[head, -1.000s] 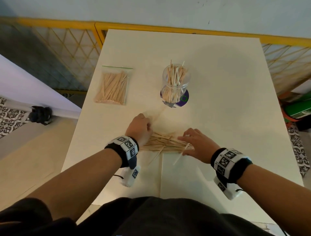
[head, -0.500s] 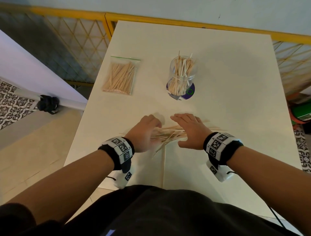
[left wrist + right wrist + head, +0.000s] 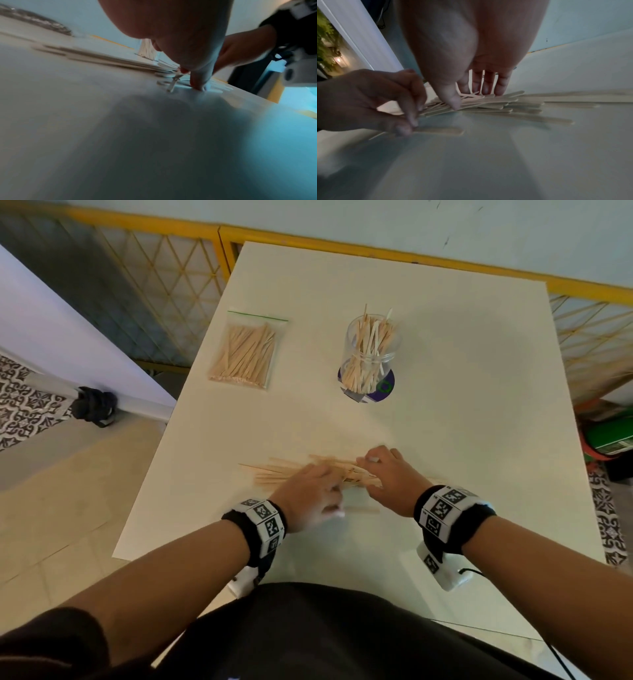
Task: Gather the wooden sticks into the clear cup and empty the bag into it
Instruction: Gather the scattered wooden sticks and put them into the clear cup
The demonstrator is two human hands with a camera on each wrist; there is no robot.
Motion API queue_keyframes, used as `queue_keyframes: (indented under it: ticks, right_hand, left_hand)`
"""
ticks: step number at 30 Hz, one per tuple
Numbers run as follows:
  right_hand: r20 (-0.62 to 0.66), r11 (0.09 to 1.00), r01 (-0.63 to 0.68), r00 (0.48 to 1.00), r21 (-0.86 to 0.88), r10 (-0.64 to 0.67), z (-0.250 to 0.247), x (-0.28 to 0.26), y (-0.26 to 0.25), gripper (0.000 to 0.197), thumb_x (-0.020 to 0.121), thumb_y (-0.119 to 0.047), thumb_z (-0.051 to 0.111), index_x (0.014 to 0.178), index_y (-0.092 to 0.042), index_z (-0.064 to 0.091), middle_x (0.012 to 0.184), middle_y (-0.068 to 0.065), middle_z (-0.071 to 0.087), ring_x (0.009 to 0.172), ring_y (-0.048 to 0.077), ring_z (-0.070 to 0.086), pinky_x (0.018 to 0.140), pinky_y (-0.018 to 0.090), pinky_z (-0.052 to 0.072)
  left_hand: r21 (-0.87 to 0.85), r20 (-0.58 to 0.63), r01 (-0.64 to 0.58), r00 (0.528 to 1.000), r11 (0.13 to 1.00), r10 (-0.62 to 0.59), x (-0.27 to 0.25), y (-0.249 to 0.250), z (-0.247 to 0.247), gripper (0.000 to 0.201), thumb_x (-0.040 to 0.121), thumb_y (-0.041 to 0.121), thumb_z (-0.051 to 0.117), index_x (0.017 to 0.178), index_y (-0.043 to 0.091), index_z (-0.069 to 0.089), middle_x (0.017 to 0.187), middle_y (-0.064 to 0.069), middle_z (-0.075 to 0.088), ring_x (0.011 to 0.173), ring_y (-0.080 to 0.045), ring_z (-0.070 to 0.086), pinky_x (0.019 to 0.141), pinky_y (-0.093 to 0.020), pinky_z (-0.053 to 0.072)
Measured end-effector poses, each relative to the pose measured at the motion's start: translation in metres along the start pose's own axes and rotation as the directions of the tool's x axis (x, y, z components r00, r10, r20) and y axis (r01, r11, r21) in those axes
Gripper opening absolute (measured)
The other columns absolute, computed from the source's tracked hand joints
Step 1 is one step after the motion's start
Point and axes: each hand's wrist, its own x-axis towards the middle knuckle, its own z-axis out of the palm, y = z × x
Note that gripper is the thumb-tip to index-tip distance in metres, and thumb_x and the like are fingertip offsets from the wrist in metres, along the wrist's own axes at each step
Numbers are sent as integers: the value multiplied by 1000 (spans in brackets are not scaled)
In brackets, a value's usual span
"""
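Both hands had closed in on the sticks [image 3: 291, 472] near the table's [image 3: 479, 405] front edge, left hand [image 3: 310, 498] pinching a stray stick [image 3: 439, 131], right hand [image 3: 390, 475] flat on the pile, cup [image 3: 371, 354] part-filled, bag [image 3: 245, 350] untouched by the left edge.

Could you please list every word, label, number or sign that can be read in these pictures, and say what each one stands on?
No legible words or numbers in any view.
Left wristband: black-and-white square code markers, not text.
Right wristband: the same kind of markers, not text.
Purple disc under the clear cup: a green ring mark, any lettering too small to read.
Bag: no print visible, only a green strip along its top.
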Motion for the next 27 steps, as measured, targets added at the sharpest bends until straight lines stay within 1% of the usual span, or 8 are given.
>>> queue_keyframes:
  ticks: [3,6,8,12,16,22,25,27]
  right_hand:
    - [32,1000,-26,999,-9,26,4,-6,-6,66,85,-40,56,143,-18,33,141,7,30,126,28,29,107,45,34]
    - [71,994,-11,997,-105,19,5,-9,-10,83,78,-49,65,145,-19,27,144,6,26,129,28,27,106,43,35]
    - [51,993,-5,999,-114,11,3,-7,-10,79,80,-44,68,145,-18,31,141,6,31,127,28,31,104,43,38]
    - [-72,999,4,997,47,0,0,-4,-3,44,90,-28,59,132,-17,53,125,6,50,115,25,42,102,39,38]
    - [-57,1000,14,998,-2,-14,1,-4,-4,36,93,-25,55,127,-14,57,121,8,52,115,25,43,97,28,33]
    - [-10,989,-42,999,-143,41,-2,9,-16,32,95,-27,50,121,-8,55,123,10,50,118,25,43,98,32,38]
    - [60,973,-34,997,-230,49,-5,11,-21,33,96,-24,49,123,-5,48,127,12,47,120,27,43,97,35,39]
    - [84,964,-16,996,-266,39,-6,13,-23,33,95,-22,49,123,-5,46,128,13,47,118,28,44,95,35,39]
  left_hand:
    - [-11,-102,189,977,982,-190,10,-1,5,38,75,51,69,95,18,64,111,-5,62,104,-23,44,84,-39,44]
    - [-84,0,417,908,905,-418,24,-3,-2,74,74,54,69,135,18,47,140,-6,45,128,-28,33,104,-43,32]
    - [-91,80,472,881,877,-465,32,-7,-7,78,78,54,67,141,17,40,143,-4,42,130,-27,33,108,-40,31]
    - [-195,142,481,876,855,-461,24,-19,-19,85,75,61,67,143,18,39,141,-4,43,127,-25,36,106,-40,34]
    - [-38,219,488,856,872,-469,-16,-45,-34,98,65,73,55,143,14,43,142,-9,43,124,-34,40,105,-49,37]
    - [-5,200,484,858,875,-474,-23,-37,-37,46,92,33,60,129,6,57,129,-12,47,118,-30,42,105,-40,37]
    - [59,228,410,882,910,-412,-9,-21,-34,33,80,14,69,108,-2,62,106,-21,58,96,-39,57,80,-47,53]
    - [123,301,318,891,940,-340,-1,-15,-27,46,65,7,79,105,-3,60,96,-23,61,81,-40,61,64,-43,53]
